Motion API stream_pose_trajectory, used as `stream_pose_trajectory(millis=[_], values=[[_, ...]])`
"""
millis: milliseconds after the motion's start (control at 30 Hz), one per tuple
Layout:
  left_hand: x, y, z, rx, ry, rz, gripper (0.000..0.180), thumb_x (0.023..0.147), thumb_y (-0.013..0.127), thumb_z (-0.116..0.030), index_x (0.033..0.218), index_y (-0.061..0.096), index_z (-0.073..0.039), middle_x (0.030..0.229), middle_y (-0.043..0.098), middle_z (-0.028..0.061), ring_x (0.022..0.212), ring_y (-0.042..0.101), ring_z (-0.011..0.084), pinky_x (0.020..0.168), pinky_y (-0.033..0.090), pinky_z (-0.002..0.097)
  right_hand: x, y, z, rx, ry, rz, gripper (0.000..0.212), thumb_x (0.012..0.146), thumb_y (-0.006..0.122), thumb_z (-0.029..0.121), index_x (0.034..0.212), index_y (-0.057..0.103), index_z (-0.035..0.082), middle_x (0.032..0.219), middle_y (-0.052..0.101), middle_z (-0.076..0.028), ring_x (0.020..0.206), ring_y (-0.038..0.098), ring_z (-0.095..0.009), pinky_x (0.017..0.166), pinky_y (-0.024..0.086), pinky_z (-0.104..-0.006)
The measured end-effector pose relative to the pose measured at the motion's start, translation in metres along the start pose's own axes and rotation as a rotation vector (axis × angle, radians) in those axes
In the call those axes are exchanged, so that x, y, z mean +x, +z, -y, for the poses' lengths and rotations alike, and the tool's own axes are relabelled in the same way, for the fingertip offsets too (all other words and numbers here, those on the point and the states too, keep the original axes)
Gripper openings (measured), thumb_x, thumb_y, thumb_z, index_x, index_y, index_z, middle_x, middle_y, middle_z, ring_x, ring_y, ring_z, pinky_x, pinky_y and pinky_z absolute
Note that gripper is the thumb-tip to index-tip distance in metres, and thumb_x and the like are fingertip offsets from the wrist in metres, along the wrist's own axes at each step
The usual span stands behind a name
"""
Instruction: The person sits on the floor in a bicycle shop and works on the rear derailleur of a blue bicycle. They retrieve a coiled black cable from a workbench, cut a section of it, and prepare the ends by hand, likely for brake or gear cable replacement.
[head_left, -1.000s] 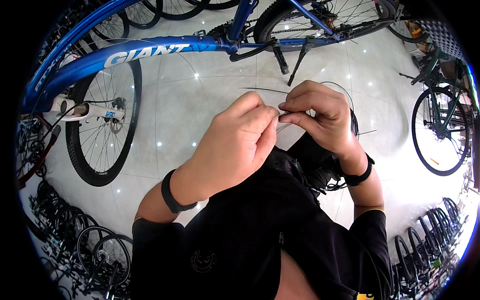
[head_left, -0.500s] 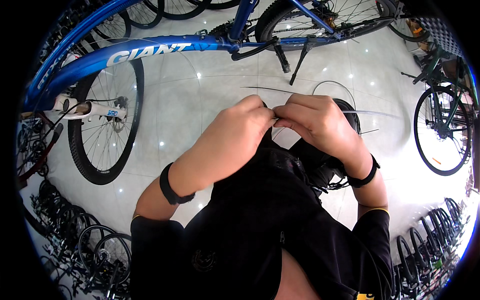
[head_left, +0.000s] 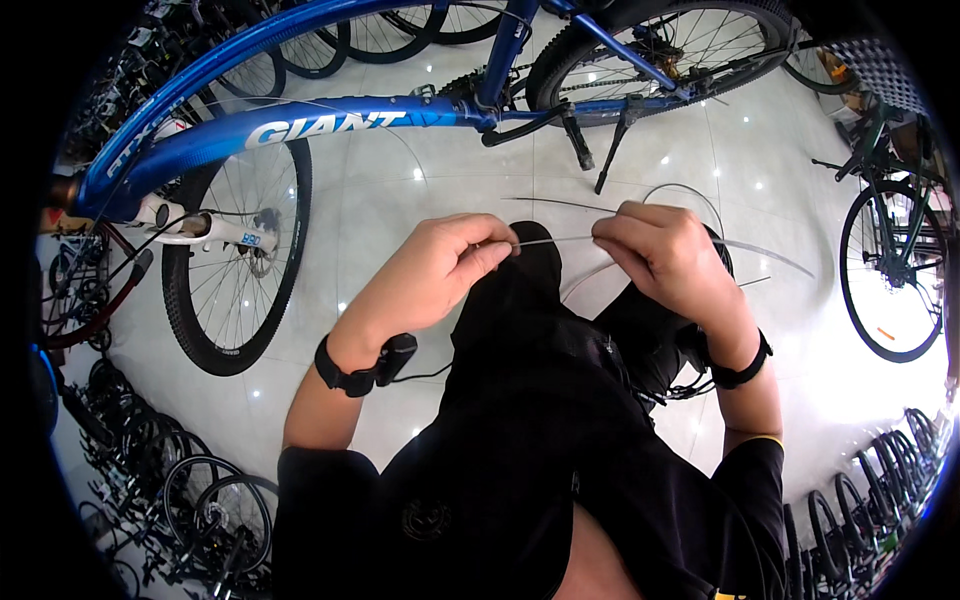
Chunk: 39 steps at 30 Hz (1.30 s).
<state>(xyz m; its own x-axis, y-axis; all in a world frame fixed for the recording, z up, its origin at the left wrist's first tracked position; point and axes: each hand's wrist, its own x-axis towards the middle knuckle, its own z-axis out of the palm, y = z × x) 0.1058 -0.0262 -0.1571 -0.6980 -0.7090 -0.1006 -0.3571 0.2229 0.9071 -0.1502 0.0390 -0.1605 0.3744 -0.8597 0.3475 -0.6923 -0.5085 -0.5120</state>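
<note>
A thin grey cable (head_left: 556, 240) stretches level between my two hands, above my black-trousered knees. My left hand (head_left: 432, 268) pinches it near its left end between thumb and forefinger. Farther along, my right hand (head_left: 668, 250) has its fingertips closed on the same cable. A thin dark strand (head_left: 556, 202) sticks out leftward past the right knuckles; whether those fingers grip it too is hidden. Beyond the right hand a pale length (head_left: 768, 254) runs out to the right, and a thin loop (head_left: 700, 196) arches over the knuckles.
In front of me stands a blue bicycle (head_left: 210, 155), its front wheel (head_left: 183, 290) at the left and its kickstand (head_left: 616, 142) over the pale tiled floor (head_left: 450, 180). Rows of bicycles (head_left: 215, 500) line both sides. A dark green bicycle (head_left: 888, 230) stands at the right.
My hands, close together before, have moved apart, baring a length of cable between them. The left hand has turned, showing a black box on its wristband. The whole view has shifted slightly.
</note>
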Motion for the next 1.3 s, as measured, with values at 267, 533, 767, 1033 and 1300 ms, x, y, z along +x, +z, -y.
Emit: stream_pose_trajectory(millis=[267, 533, 767, 1033, 1300], values=[[0.012, 0.019, 0.004, 0.034, 0.129, 0.026, 0.014, 0.089, 0.061, -0.005, 0.098, 0.064, 0.005, 0.085, 0.066, 0.0117, 0.073, 0.061, 0.0194, 0.068, 0.048, 0.0284, 0.005, 0.022, 0.008, 0.049, -0.001, 0.003, 0.015, 0.079, 0.070, 0.011, 0.087, 0.059, 0.005, 0.074, 0.062, -0.012, 0.067, 0.062, -0.032, 0.059, 0.049, -0.0406], [0.017, 0.023, 0.001, -0.089, -0.087, 0.058, 0.010, 0.088, 0.064, -0.002, 0.095, 0.066, 0.005, 0.077, 0.066, 0.0054, 0.065, 0.060, 0.0084, 0.060, 0.048, 0.0226, 0.009, 0.025, 0.009, 0.203, 0.019, 0.000, 0.015, 0.079, 0.070, 0.006, 0.091, 0.065, 0.001, 0.081, 0.058, -0.013, 0.074, 0.061, -0.034, 0.065, 0.050, -0.0400], [0.020, 0.026, 0.012, -0.269, -0.036, -0.006, 0.014, 0.082, 0.069, 0.006, 0.091, 0.059, 0.003, 0.073, 0.065, 0.0062, 0.062, 0.062, 0.0092, 0.057, 0.049, 0.0208, 0.007, 0.024, 0.009, 0.240, -0.004, -0.017, 0.014, 0.081, 0.067, -0.003, 0.095, 0.067, 0.000, 0.084, 0.062, -0.012, 0.075, 0.063, -0.028, 0.064, 0.050, -0.0328], [0.017, 0.023, 0.019, -0.293, 0.091, -0.010, 0.021, 0.087, 0.064, 0.005, 0.106, 0.056, 0.004, 0.081, 0.069, 0.0093, 0.074, 0.069, 0.0144, 0.068, 0.055, 0.0243, 0.002, 0.021, 0.003, 0.291, 0.079, -0.072, 0.012, 0.082, 0.068, -0.002, 0.093, 0.066, 0.000, 0.084, 0.064, -0.011, 0.071, 0.064, -0.027, 0.062, 0.050, -0.0319], [0.018, 0.021, -0.002, -0.137, 0.060, 0.136, 0.037, 0.091, 0.061, 0.000, 0.122, 0.041, -0.001, 0.095, 0.071, 0.0137, 0.075, 0.070, 0.0169, 0.069, 0.056, 0.0261, 0.004, 0.030, 0.006, 0.302, -0.049, -0.077, 0.019, 0.078, 0.069, -0.004, 0.096, 0.067, 0.001, 0.085, 0.064, -0.011, 0.073, 0.064, -0.028, 0.063, 0.051, -0.0332]])
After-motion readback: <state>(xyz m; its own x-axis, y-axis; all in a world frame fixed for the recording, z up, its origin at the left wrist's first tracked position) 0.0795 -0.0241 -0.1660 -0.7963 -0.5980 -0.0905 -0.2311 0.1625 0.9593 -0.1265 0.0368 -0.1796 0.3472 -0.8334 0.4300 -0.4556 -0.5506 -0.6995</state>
